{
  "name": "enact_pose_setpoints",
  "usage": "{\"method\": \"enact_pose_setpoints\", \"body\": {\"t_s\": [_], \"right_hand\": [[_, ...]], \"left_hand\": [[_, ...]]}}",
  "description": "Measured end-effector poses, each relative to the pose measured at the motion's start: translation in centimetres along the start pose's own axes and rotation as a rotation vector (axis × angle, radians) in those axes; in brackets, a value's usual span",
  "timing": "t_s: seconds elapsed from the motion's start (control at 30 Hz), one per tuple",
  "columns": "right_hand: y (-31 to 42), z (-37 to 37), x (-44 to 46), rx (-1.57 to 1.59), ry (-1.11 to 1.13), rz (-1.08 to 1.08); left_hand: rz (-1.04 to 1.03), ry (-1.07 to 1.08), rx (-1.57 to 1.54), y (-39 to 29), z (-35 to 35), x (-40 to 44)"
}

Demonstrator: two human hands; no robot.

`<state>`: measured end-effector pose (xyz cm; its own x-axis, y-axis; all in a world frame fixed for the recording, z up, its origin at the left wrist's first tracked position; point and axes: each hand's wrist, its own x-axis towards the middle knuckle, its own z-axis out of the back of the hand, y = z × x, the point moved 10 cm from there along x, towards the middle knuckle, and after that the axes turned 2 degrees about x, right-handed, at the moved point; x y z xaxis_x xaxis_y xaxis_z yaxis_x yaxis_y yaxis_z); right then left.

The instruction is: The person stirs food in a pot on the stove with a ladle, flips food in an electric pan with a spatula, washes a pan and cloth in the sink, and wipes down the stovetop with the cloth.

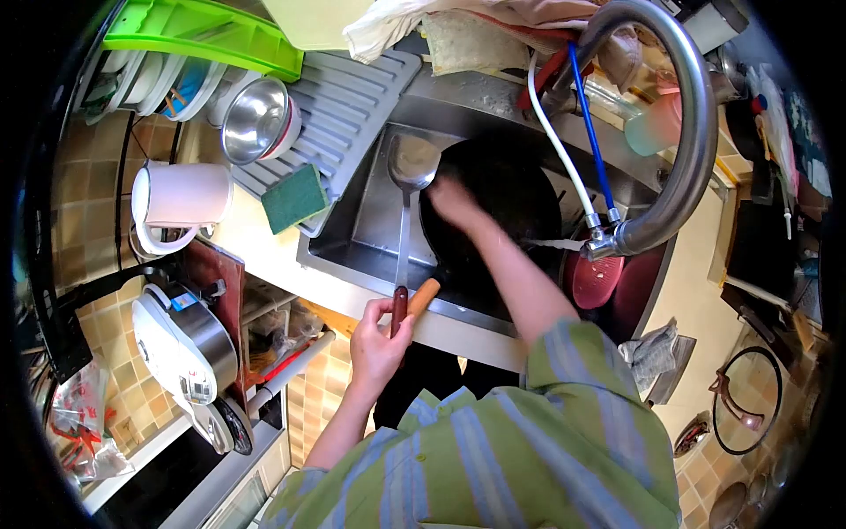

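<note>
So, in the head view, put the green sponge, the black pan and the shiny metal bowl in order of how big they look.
1. Black pan, clearly largest, though partly hidden by an arm
2. Metal bowl
3. Green sponge

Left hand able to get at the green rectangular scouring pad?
Probably not yet: the left hand grips the steel utensil by its dark brown handle. Once freed, likely yes; nothing visible stands between it and the pad.

No text readable; small blue label (183, 301) and pale marked panel (196, 386) on rounded white-and-steel cooker (214, 339); both too small to decipher.
</note>
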<state>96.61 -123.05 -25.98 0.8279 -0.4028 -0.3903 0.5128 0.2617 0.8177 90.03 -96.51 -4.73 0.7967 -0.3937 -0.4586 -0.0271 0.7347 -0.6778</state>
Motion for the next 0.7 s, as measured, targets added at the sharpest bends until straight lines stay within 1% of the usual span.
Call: {"method": "enact_pose_setpoints", "body": {"t_s": [0.03,0.07,0.1,0.13,0.17,0.2,0.23,0.27,0.3,0.33,0.37,0.4,0.43,0.47,0.5,0.53,0.57,0.6,0.63,0.67,0.7], "right_hand": [[0.3,3.8,-0.3,-0.280,-0.093,-0.074],[-1.3,6.9,-0.7,-0.533,-0.213,-0.105],[-4.7,9.1,-1.4,-0.623,-0.429,-0.049],[-6.0,10.2,-4.2,-0.806,-0.399,-0.151],[-11.5,9.4,-5.1,-0.895,-0.478,-0.154],[-10.0,9.2,-8.8,-0.925,-0.004,-0.315],[-10.9,7.6,-11.1,-1.011,-0.084,-0.247],[-11.5,6.1,-13.7,-1.097,-0.169,-0.184],[-11.2,4.7,-15.6,-0.889,0.080,-0.298],[-6.7,3.0,-17.5,-0.844,0.417,-0.333],[-5.0,1.4,-17.8,-0.569,0.418,-0.353],[-5.1,-1.1,-16.1,-0.369,0.336,-0.281],[-1.7,-1.6,-14.4,-0.240,0.232,-0.120],[-1.0,-3.0,-11.1,-0.163,0.164,0.012],[0.3,-2.2,-8.6,-0.085,0.058,0.012],[0.0,-1.6,-5.7,-0.171,0.033,-0.032],[0.1,0.9,-4.3,-0.262,-0.084,-0.055],[-1.5,3.3,-2.3,-0.401,-0.187,-0.012],[-1.7,6.4,-3.0,-0.604,-0.311,0.052],[-4.2,8.4,-3.2,-0.750,-0.358,0.000],[-8.5,9.3,-4.0,-0.859,-0.387,-0.116]], "left_hand": [[-0.008,-0.003,-0.012,0.1,0.1,0.0],[-0.019,-0.003,-0.024,0.3,0.0,0.1],[-0.031,0.000,-0.041,0.3,-0.1,0.1],[-0.008,-0.010,-0.023,0.3,0.0,0.1],[0.034,0.007,-0.026,0.2,0.0,0.0],[0.073,0.022,-0.033,-0.2,0.1,-0.2],[0.113,0.033,-0.040,-0.3,0.1,-0.2],[0.066,0.013,-0.008,0.0,0.1,0.0],[0.030,0.000,0.003,0.2,0.1,0.0],[-0.009,-0.016,0.016,0.2,0.1,0.0],[-0.048,-0.034,0.030,-0.1,0.2,0.1],[-0.026,-0.019,0.035,0.0,0.1,0.0],[-0.007,-0.005,0.042,0.0,0.1,0.0],[0.011,0.006,0.053,0.0,0.0,0.1],[0.000,0.001,0.037,-0.1,0.1,0.1],[-0.007,-0.003,0.022,-0.2,0.1,0.1],[-0.014,-0.008,0.008,-0.2,0.1,0.1],[-0.026,-0.013,0.008,-0.1,0.0,0.1],[-0.038,-0.014,0.010,0.1,0.0,0.2],[-0.050,-0.010,0.009,0.2,0.1,0.2],[-0.024,-0.007,0.000,0.5,0.3,0.2]]}}
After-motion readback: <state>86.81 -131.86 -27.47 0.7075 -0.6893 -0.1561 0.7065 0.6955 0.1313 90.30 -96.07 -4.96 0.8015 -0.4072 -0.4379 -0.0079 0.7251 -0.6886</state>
